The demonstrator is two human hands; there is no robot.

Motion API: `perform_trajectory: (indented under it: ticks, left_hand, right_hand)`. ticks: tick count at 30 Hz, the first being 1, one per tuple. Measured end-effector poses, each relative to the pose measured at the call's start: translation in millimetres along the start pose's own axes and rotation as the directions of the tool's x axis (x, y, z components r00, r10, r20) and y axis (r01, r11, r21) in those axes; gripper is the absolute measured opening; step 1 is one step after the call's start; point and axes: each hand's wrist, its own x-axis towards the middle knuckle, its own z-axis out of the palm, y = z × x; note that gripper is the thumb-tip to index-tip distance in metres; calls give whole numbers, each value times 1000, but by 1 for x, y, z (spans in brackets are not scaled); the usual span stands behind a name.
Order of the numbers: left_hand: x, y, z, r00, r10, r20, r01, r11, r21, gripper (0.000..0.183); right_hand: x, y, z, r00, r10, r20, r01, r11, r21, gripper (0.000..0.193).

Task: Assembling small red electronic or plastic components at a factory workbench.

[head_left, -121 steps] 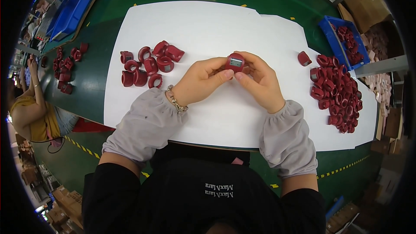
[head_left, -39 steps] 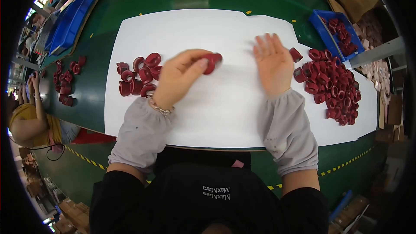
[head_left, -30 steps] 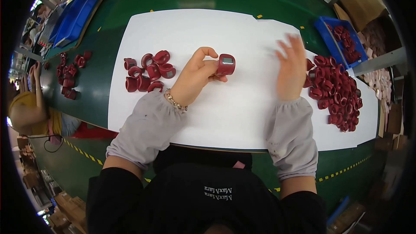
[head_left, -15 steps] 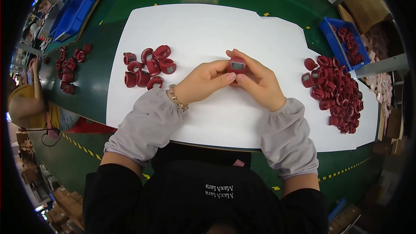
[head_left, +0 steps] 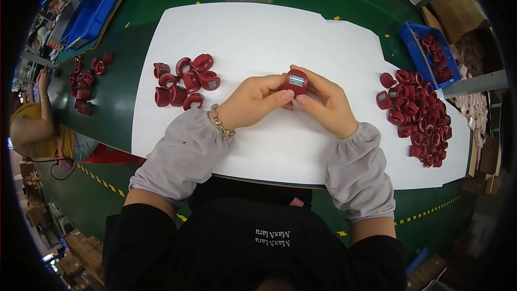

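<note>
Burgundy ring-shaped plastic gadget [head_left: 297,82], held two-handed

Toward the white paper sheet's [head_left: 269,153] left edge, loose burgundy rings [head_left: 191,81] could roll if nudged. Above the sheet's middle, left hand [head_left: 252,101] and right hand [head_left: 330,108] clamp the gadget; a slack thumb might drop it. Toward the right edge, heaped burgundy rings [head_left: 424,124] could spill if bumped. The gadget looks glossy and rounded, with a grey rectangular screen [head_left: 297,80], its marks too small to read.

Red ring-shaped device in hand [head_left: 295,82], 1 | left group [head_left: 191,81] on white sheet [head_left: 258,27], 9 | right-hand pile [head_left: 425,118], many (overlapping, uncountable) | wearer's hands [head_left: 256,99] [head_left: 329,105], 2 | grey sleeves [head_left: 183,153], 2
</note>
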Motion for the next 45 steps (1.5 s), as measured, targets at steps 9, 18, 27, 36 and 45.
perform_trajectory:
  ticks: [9, 18, 27, 36, 45]
  left_hand:
    - [0, -4, 0, 999, 50, 14, -51, 998, 23, 33]
    - [1, -3, -1, 999, 35, 38, -36, 999, 39, 32]
    - [1, -3, -1, 999, 19, 45, -20, 999, 38, 32]
    - [0, -3, 0, 999, 46, 24, -47, 998, 44, 28]
    - [0, -2, 1, 998, 59, 25, -60, 997, 49, 28]
  right_hand:
    - [1, -4, 1, 1000, 8, -6, -7, 1000, 8, 50]
    - [0, -2, 0, 1000, -14, -8, 14, 999, -37, 48]
    - [0, -2, 1, 1000, 2, -15, -2, 1000, -9, 48]
    - [0, -1, 0, 1000, -10, -20, 9, 999, -31, 49]
    - [0, -1, 0, 1000, -9, -18, 8, 999, -50, 49]
